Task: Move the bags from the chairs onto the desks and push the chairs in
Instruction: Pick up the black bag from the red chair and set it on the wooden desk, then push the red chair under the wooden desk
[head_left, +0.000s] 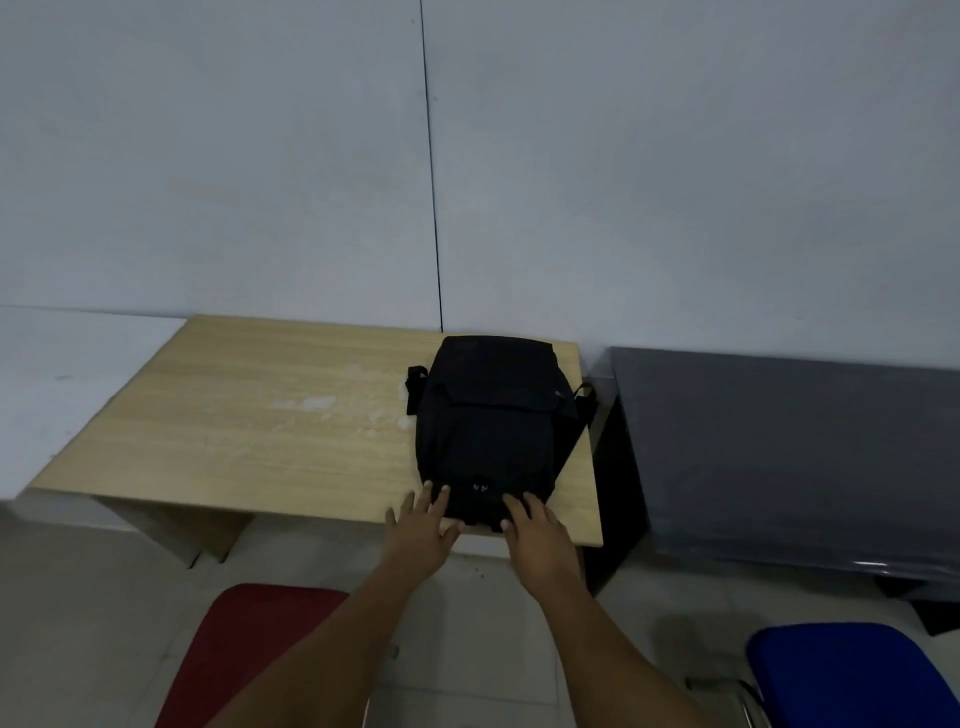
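The black bag (491, 431) is being steadied at the tabltop's (234, 415) 3 o'clock side by 2 spread hands, left hand (422, 525) and right hand (535, 530), lying flat on its near end; being soft and probably light, it is best gripped by its sides.

No text, label, brand, number or sign can be read; the small pale mark low on the black bag (491, 431) is too blurred.

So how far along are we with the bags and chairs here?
Done: the black backpack lies flat on the wooden desk. In hand: the left hand and right hand rest open on its near end. Left: the red chair and blue chair both stand clear of the desks, seats empty, not yet pushed in.
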